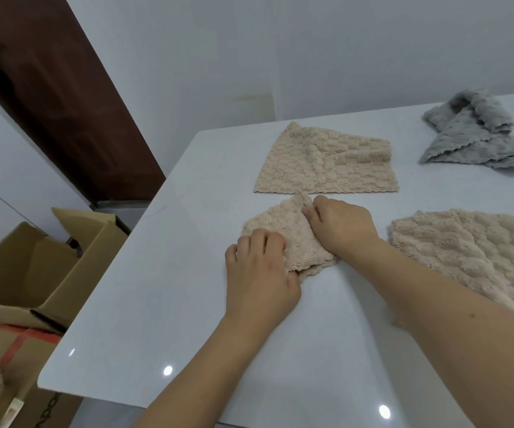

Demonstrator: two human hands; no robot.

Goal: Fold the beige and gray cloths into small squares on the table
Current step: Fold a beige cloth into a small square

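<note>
A small folded beige cloth (289,233) lies on the white table (187,304) between my hands. My left hand (260,273) grips its near left edge with curled fingers. My right hand (340,225) pinches its far corner, thumb and fingers closed on the fabric. Behind it a second beige cloth (326,163) lies folded into a rectangle. A third beige cloth (471,254) lies spread at the right, partly under my right forearm. A gray cloth (477,134) sits crumpled at the far right.
Open cardboard boxes (33,267) stand on the floor beside the table's left edge. A dark wooden door (58,97) and a pale wall lie beyond the table.
</note>
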